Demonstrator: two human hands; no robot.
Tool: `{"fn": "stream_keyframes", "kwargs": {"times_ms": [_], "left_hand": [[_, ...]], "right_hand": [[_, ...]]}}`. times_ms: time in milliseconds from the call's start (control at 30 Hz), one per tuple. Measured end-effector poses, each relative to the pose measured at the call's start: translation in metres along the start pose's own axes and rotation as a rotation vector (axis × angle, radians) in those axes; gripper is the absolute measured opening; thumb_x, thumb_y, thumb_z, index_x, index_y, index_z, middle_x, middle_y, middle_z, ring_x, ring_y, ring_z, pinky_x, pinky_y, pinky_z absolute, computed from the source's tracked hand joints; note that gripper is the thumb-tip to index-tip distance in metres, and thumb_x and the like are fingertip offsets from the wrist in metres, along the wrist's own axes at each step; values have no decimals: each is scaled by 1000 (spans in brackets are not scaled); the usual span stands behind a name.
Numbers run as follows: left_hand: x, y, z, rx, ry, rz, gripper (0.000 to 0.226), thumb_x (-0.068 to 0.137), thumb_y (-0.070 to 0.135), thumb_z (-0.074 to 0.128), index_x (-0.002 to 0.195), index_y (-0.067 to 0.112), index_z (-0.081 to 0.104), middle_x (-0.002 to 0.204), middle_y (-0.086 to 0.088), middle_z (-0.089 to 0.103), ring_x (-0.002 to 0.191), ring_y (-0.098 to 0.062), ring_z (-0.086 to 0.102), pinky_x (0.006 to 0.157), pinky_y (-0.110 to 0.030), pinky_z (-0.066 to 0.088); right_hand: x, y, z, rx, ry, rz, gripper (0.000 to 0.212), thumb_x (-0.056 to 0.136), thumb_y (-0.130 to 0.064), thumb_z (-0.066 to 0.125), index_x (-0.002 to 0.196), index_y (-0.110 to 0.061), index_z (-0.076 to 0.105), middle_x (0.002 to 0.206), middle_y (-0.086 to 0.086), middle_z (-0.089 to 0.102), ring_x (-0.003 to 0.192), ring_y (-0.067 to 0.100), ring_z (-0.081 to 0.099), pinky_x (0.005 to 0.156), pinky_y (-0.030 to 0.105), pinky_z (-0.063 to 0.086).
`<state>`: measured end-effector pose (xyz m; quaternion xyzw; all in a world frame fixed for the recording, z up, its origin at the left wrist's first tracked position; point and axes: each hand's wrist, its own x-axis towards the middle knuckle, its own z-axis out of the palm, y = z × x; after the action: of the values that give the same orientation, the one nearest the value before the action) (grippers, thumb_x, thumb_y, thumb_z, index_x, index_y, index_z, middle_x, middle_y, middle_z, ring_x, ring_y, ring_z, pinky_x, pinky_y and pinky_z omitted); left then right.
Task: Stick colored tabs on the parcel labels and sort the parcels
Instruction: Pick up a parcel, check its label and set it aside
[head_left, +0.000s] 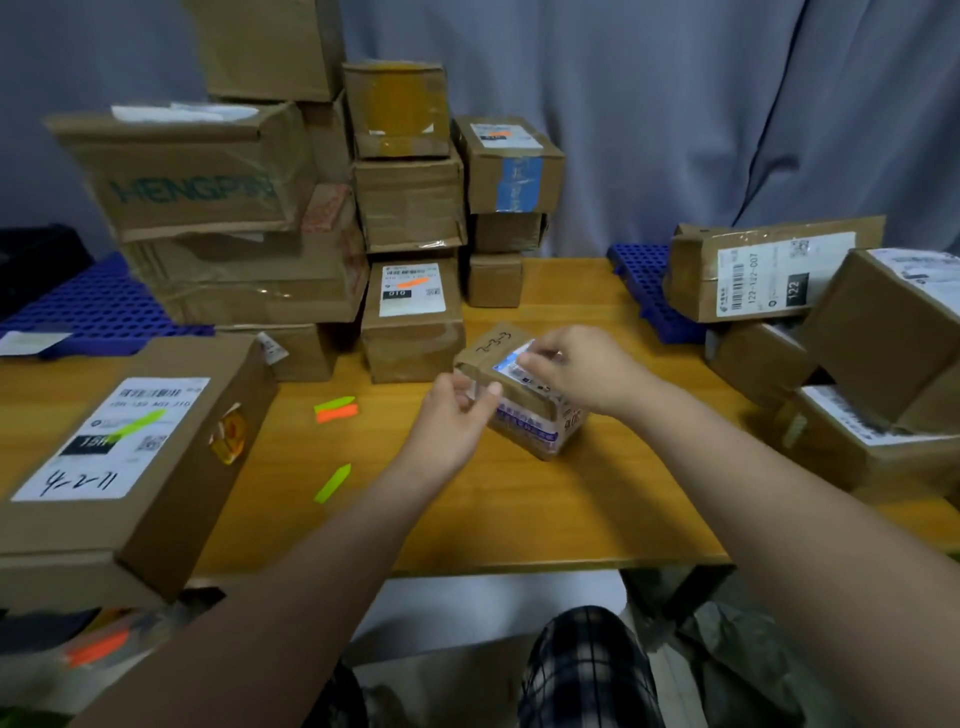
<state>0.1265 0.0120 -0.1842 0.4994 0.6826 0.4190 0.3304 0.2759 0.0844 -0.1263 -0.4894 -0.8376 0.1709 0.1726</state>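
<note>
- Parcel sorting at a wooden bench (519, 519), which I follow from afar through the head camera.
- A small parcel (524, 410) sits near the middle of the bench, a little toward the back edge. It is turned at an angle and has a label (511, 364) on its top.
- The left hand (457, 415) grips the small parcel at its near left corner, thumb and fingers curled round it.
- The right hand (576, 369) lies on top, fingers bent down onto the label; I cannot tell whether they pinch anything.
- A pair of tabs (336, 409), one green and one orange, lies side by side and touching, to the left of the small parcel.
- A single green tab (332, 483) lies apart from them, nearer the front edge.
- A large box (171, 493) sits at the front left corner, with a green tab stuck on its own label.
- Stacked boxes (208, 176) fill the back left corner.
- At the foot of that stack a labelled box (413, 348) carries an orange tab.
- A pile of boxes (883, 332) crowds the right edge.
</note>
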Motion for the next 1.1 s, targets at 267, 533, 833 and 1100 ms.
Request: {"fn": "stream_keyframes", "kwargs": {"times_ms": [267, 533, 833, 1100], "left_hand": [[-25, 0, 1, -332, -30, -105, 37, 96, 41, 50, 128, 23, 44, 128, 4, 55, 111, -11, 52, 96, -30, 42], [-49, -24, -32, -538, 216, 213, 55, 89, -10, 45, 133, 23, 38, 123, 7, 54, 112, -10, 57, 85, -22, 53], [-49, -45, -39, -484, 235, 235, 52, 95, -5, 39, 142, 13, 27, 133, -4, 47, 111, -2, 55, 83, -16, 50], [-47, -47, -39, -430, 215, 235, 37, 97, 3, 40, 133, 8, 40, 113, 10, 53, 93, 19, 54, 77, -8, 46]], "right_hand": [[-21, 8, 31, 538, 1, 401, 44, 88, -40, 64, 121, -12, 51, 118, 8, 63, 102, 23, 62, 86, 35, 50], [-63, -36, 92, 1025, 242, 89, 27, 91, 4, 52, 107, -10, 37, 92, -6, 52, 72, -10, 56, 63, 10, 45], [-59, -49, 114, 1060, 328, 20, 34, 77, -24, 56, 104, -19, 38, 102, -7, 50, 86, -1, 56, 72, 15, 47], [-55, -41, 118, 1098, 385, 76, 26, 92, -1, 56, 109, -10, 39, 98, -6, 52, 74, -13, 57, 67, 13, 47]]}}
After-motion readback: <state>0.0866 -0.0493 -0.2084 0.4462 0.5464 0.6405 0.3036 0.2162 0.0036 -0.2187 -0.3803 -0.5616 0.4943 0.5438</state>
